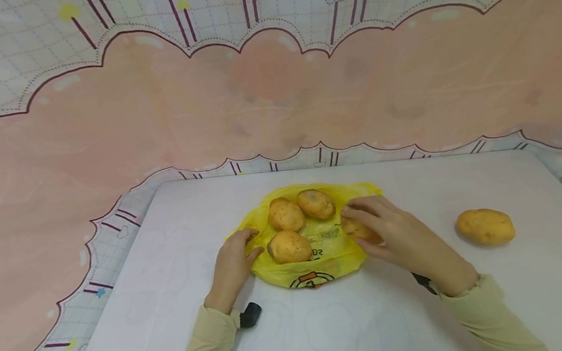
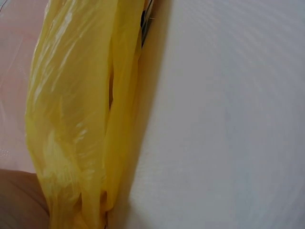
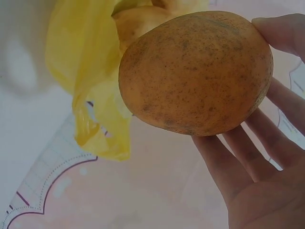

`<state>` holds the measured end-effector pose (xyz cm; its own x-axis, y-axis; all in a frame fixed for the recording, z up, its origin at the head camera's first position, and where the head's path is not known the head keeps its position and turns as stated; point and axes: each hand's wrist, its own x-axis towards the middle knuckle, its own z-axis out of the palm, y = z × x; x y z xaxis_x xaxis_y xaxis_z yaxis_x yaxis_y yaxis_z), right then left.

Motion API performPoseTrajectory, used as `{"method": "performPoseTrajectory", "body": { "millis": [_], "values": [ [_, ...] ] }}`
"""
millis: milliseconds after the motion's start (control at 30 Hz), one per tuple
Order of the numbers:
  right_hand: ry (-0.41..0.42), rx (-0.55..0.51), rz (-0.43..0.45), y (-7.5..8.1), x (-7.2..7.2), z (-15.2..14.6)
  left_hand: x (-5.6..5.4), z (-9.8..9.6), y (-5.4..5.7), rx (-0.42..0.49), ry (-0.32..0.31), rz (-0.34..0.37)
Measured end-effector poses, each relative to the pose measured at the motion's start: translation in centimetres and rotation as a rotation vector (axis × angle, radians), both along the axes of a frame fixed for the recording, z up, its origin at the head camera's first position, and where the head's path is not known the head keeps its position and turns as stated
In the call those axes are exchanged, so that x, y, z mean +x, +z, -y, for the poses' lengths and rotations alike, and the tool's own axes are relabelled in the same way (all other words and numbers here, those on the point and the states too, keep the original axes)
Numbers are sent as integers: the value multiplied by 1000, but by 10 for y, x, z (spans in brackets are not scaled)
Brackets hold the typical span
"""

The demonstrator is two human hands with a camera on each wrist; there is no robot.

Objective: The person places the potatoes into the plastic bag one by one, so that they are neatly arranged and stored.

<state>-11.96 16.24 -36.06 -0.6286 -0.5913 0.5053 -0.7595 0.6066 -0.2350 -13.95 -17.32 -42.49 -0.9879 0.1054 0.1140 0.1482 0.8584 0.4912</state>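
A yellow plastic bag (image 1: pixel 330 252) lies spread open on the white table, with printing on its inside and near edge. Three potatoes rest in it: one at the back (image 1: pixel 316 204), one at the left (image 1: pixel 286 214) and one at the front (image 1: pixel 289 246). My left hand (image 1: pixel 231 266) grips the bag's left rim, and the yellow film (image 2: pixel 76 114) fills much of the left wrist view. At the bag's right side my right hand (image 1: pixel 391 232) holds another potato (image 3: pixel 195 74) between thumb and fingers, overlapping the bag's edge in the head view.
One more potato (image 1: pixel 485 227) lies on the white table (image 1: pixel 364 324) to the right of my right hand. Behind the table hangs a pink and white patterned cloth (image 1: pixel 275 103), which also shows along both sides.
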Motion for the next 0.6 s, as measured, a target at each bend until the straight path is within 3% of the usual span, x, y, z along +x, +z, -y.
{"method": "performPoseTrajectory", "body": {
  "millis": [600],
  "values": [
    [0,33,87,-3,-6,17,-2,2,-3,-3,-4,0]
  ]
}}
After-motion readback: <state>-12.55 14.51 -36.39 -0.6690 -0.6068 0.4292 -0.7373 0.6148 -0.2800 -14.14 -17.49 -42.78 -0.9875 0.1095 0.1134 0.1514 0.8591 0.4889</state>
